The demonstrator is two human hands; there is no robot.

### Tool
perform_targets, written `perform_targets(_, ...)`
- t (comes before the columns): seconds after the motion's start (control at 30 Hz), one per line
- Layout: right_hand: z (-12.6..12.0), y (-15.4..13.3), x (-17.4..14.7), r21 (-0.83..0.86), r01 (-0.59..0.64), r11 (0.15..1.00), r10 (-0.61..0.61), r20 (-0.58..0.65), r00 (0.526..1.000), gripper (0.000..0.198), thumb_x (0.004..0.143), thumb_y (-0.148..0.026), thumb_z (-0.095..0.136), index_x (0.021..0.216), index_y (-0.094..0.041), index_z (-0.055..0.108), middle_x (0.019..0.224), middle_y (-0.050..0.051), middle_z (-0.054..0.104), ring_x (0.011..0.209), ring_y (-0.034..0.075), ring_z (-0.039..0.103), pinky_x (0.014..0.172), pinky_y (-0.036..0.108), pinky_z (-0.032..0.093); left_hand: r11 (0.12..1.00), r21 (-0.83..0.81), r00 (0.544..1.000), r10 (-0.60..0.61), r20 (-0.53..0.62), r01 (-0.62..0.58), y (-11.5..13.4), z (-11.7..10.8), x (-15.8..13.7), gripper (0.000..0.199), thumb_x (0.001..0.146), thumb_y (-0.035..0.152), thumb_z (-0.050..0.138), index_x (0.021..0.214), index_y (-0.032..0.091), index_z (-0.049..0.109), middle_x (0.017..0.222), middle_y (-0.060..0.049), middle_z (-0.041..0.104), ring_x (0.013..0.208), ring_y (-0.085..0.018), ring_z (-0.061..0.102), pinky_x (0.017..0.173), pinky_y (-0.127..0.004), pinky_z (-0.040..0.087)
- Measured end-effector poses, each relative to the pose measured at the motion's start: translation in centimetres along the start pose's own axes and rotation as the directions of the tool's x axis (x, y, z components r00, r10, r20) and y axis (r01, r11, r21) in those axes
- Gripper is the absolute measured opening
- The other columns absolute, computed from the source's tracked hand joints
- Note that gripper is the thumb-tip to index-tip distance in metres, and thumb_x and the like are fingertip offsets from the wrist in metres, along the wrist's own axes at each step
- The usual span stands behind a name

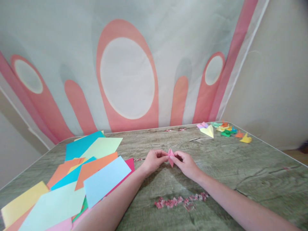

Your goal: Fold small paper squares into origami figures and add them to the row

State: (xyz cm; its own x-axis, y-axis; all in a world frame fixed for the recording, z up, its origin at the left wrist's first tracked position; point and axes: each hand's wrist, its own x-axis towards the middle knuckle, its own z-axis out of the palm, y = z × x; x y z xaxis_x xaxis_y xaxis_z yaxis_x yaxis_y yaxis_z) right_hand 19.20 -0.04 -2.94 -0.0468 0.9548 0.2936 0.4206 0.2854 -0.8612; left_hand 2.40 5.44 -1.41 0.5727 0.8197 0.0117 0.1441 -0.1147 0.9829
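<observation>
A small pink folded paper (171,154), narrow and pointed at its top and bottom, is held upright just above the middle of the table. My left hand (156,160) pinches its left side between thumb and fingers. On the opposite side, my right hand (186,163) grips it the same way, with the thumb across the front. Both hands are closed, and their fingertips cover part of the folds.
Loose coloured paper sheets (106,179) lie overlapping on the left of the wood-patterned table (240,166). Small folded paper figures (226,132) cluster at the far right, beside a pale yellow paper piece (208,131). A printed backdrop (166,48) hangs behind.
</observation>
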Motion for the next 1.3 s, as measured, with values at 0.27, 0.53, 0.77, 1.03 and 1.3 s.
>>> perform_targets(0.27, 0.0, -0.7, -0.3, -0.03, 0.005, 1.0, -0.006, -0.011, 1.0, 0.032, 0.084, -0.04, 0.05, 0.064, -0.017, 0.058, 0.058, -0.002, 0.055, 0.055, 0.01, 0.047, 0.055, 0.022, 0.035, 0.988, 0.079, 0.99, 0.134, -0.038, -0.131, 0.0, 1.1, -0.5, 0.034, 0.077, 0.045, 0.057, 0.081, 0.011, 0.063, 0.075, -0.004, 0.065, 0.069, -0.013, 0.056, 0.067, -0.023, 0.042)
perform_targets(0.53, 0.0, -0.7, -0.4, -0.036, 0.008, 0.999, -0.006, 0.056, 0.998, 0.031, 0.085, -0.039, 0.049, 0.066, -0.016, 0.06, 0.061, 0.0, 0.058, 0.057, 0.011, 0.048, 0.057, 0.023, 0.036, 0.985, 0.127, 0.98, 0.138, -0.142, -0.121, -0.2, 1.5, -0.7, 0.036, 0.079, 0.046, 0.054, 0.071, 0.011, 0.062, 0.066, -0.002, 0.061, 0.062, -0.012, 0.052, 0.061, -0.021, 0.04)
perform_targets(0.77, -0.3, -0.3, -0.1, -0.009, 0.015, 1.0, -0.014, 0.093, 0.996, 0.028, 0.083, -0.035, 0.051, 0.064, -0.016, 0.06, 0.058, -0.002, 0.055, 0.054, 0.01, 0.045, 0.053, 0.022, 0.033, 0.993, 0.053, 0.988, 0.108, -0.106, -0.103, 0.0, 1.4, -0.8, 0.034, 0.078, 0.043, 0.057, 0.075, 0.01, 0.064, 0.069, -0.003, 0.062, 0.063, -0.012, 0.052, 0.062, -0.021, 0.04)
perform_targets(1.03, -0.6, -0.7, -0.1, 0.138, -0.007, 0.99, -0.007, 0.098, 0.995, 0.031, 0.084, -0.037, 0.05, 0.061, -0.016, 0.054, 0.057, -0.003, 0.05, 0.056, 0.01, 0.045, 0.054, 0.022, 0.034, 0.993, 0.011, 0.992, 0.12, -0.044, -0.12, -0.1, 1.1, -0.8, 0.034, 0.077, 0.044, 0.058, 0.073, 0.01, 0.062, 0.066, -0.001, 0.058, 0.06, -0.01, 0.049, 0.059, -0.02, 0.037)
perform_targets(1.3, -1.1, -0.8, 0.3, 0.311, 0.013, 0.95, -0.008, -0.017, 1.0, 0.016, 0.082, -0.031, 0.053, 0.087, -0.018, 0.062, 0.083, 0.002, 0.064, 0.077, 0.014, 0.058, 0.073, 0.026, 0.045, 0.993, 0.101, 0.998, 0.061, 0.015, -0.063, -0.1, 1.0, -1.0, 0.036, 0.077, 0.045, 0.057, 0.072, 0.011, 0.063, 0.065, 0.0, 0.058, 0.058, -0.009, 0.047, 0.056, -0.019, 0.035)
